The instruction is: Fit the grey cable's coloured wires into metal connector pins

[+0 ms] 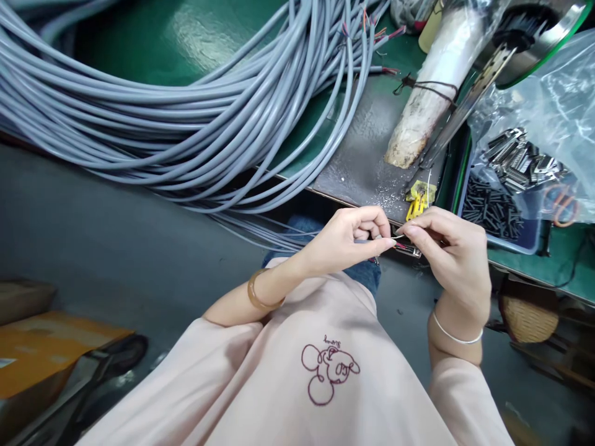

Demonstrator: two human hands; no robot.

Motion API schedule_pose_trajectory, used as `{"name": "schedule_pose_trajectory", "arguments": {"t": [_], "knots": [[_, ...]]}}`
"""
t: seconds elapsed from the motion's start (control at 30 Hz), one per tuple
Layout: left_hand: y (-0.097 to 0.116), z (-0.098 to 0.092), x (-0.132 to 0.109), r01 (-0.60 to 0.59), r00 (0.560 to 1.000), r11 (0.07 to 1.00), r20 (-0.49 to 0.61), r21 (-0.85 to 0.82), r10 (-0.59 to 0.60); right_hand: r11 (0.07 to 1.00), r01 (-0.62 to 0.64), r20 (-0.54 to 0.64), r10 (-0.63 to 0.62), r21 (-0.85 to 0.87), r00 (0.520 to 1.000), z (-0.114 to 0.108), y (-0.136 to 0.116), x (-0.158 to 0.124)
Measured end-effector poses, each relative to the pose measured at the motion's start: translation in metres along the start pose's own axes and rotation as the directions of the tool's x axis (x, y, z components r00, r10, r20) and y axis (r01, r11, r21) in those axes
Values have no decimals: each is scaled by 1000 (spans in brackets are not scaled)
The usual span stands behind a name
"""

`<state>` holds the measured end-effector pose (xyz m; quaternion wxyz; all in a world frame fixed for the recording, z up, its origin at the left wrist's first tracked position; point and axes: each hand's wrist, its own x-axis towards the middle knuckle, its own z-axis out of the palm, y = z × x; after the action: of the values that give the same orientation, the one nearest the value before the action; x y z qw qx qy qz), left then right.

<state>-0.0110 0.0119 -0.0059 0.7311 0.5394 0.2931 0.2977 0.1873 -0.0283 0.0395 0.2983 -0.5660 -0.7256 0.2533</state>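
Note:
My left hand [357, 234] is closed in a pinch on the end of a grey cable, where thin red wires [400, 246] stick out past the thumb. Close beside it, my right hand [449, 254] pinches a thin pale wire [398, 236] between thumb and fingertips. Just below the fingertips, a small metal piece [411, 250] shows by the red wires; what supports it is hidden. Above my right hand, a thin white strand [428, 186] comes down from a metal rod with holes [469, 111]. A yellow clip-like object [417, 204] lies at the bench edge.
A large bundle of grey cables [186, 118] lies over the green bench [181, 43] and hangs off its edge. A plastic-wrapped white roll [427, 105] and a reel [553, 56] stand at right. A blue bin [530, 244] holds black tubes [493, 207] and metal parts [520, 161].

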Motion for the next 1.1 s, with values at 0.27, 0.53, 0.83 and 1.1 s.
{"name": "schedule_pose_trajectory", "arguments": {"t": [0.27, 0.53, 0.83, 1.1], "knots": [[-1, -2, 0, 29, 997, 997, 70, -76, -24, 998, 7, 135, 1, -59, 991, -9, -8, -1], [-2, -2, 0, 0, 1000, 991, -3, -135, -1, 994, -33, -147, 16, -108, 989, 1, -13, -8], [7, 3, -1, -176, 978, 982, -104, 71, 182, 934, -272, -40, 288, 231, 957, -5, -3, -14], [-1, 7, 1, -474, 864, 787, 33, 395, 503, 905, -213, -178, 293, 368, 939, 21, 14, -24]]}}
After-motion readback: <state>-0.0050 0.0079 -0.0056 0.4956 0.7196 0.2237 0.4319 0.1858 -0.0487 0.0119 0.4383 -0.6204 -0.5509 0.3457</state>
